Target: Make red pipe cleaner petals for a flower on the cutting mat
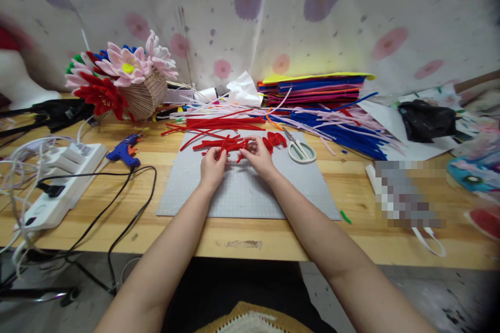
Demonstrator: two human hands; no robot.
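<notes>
My left hand point(213, 167) pinches a red pipe cleaner point(224, 145) above the grey cutting mat point(246, 195). Close beside it, my right hand point(258, 156) has its thumb and fingers closed on a short red pipe-cleaner piece point(241, 155). Behind my hands lie more red pipe cleaners point(207, 144), partly covered by the fingers. Several curled red pieces point(275, 140) rest just right of my right hand. Scissors point(300, 150) with pale green handles lie at the mat's right side, blades pointing away.
A blue glue gun point(124, 151) and a white power strip point(64, 182) with tangled cables are at left. Behind stands a basket of pipe-cleaner flowers point(125, 78). Blue and pink pipe cleaners point(351, 130) spread at back right, near a black plastic bag point(427, 120).
</notes>
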